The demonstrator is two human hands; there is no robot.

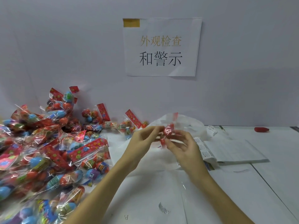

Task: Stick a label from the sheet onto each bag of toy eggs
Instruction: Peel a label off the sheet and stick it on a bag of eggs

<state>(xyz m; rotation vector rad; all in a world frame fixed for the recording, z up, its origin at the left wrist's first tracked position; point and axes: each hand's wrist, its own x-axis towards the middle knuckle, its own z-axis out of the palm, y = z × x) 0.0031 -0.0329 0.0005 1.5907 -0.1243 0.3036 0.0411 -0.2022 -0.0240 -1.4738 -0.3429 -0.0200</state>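
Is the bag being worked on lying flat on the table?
No, both the left hand and right hand hold the bag of toy eggs up above the table.

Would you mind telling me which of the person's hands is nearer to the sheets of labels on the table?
Right. The right hand holds the bag of toy eggs just beside the label sheets; the left hand is further off, towards the pile of bags.

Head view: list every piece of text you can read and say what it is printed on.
"外观检查": gold line on the paper sign taped to the wall.
"和警示": black line on the same sign.
"P": lone mirrored letter on the white sheet near the bottom edge.
Label sheets and egg bag wrappers: print too small and blurred to read.
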